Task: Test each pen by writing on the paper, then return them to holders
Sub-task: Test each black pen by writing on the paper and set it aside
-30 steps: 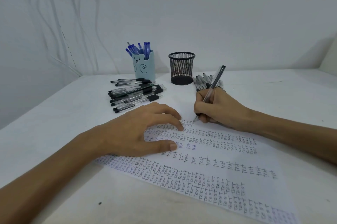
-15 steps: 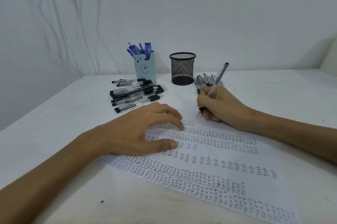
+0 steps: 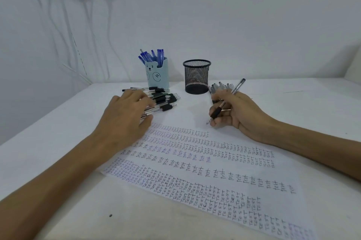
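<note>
Leaving the paper (image 3: 214, 171), the left hand (image 3: 127, 118) has gone up to 11 o'clock and now lies over the black pens (image 3: 166, 100) heaped there, likely to fetch the next one. Its fingers cover them, and I cannot tell whether they hold any. Nearest, the paper spreads toward 5 o'clock, crowded with rows of "test", and nothing pins it. Just past its far edge, at 1 o'clock, the right hand (image 3: 236, 111) has lifted. It pinches the pen (image 3: 227, 101) by the dark sleeve as for writing, tip down just off the paper, barrel slanting away above the knuckles. That pen looks tested and due for a holder. Behind this hand lies a second heap (image 3: 220, 85). Farthest, at 12 o'clock, stands the mesh holder (image 3: 196, 76) with no pens showing above its rim. At 11 o'clock is the bear holder (image 3: 157, 76), holding blue pens (image 3: 154, 57).
</note>
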The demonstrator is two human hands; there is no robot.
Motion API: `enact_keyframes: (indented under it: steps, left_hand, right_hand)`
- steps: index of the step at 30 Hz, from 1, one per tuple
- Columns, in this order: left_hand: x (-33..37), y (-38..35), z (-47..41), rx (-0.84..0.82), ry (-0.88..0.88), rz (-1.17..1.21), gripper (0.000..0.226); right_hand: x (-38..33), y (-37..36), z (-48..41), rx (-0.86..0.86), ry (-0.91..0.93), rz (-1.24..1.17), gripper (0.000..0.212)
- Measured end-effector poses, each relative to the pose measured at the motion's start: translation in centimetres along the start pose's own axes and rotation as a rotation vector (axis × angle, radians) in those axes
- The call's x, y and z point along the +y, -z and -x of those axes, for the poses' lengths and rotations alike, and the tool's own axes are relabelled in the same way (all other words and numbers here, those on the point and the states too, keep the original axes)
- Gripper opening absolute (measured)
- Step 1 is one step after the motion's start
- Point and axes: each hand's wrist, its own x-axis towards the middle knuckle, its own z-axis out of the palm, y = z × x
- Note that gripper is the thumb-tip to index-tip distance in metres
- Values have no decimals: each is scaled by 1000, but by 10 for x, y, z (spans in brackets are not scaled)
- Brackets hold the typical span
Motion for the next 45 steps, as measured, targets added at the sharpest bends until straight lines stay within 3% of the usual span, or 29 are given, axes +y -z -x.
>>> enact_keyframes:
  steps: [9,13,16,21,24,33,38,40,43,45]
  left_hand:
    - [4,0,1,-7,120,43,19]
    - [3,-1,2,-5,126,84,17]
    - [2,0,2,-7,122,108,16]
    - [4,1,1,-24,102,64,20]
    - [5,0,0,-43,94,57,21]
    - [3,-5,-1,4,37,195,26]
    - [8,0,-4,163,-21,373,16]
    - [13,6,-5,242,-24,402,16]
    - [18,14,-6,337,-54,456,13]
    - [20,16,-6,368,-83,495,15]
  right_hand:
    - [-3,10,-1,19,48,131,38]
    - [-25,26,-19,83,67,598,55]
    - [-39,40,-46,157,96,956,48]
    - [-45,43,-92,178,63,1251,48]
    - [-43,38,-109,184,87,1434,34]
    - [-33,21,-115,198,40,1644,45]
    - [-36,6,-98,243,132,1725,22]
    - [-33,-5,-87,185,287,1654,22]
    - [-24,-22,-68,-176,530,1445,45]
    - [-14,-35,-61,-307,638,1428,55]
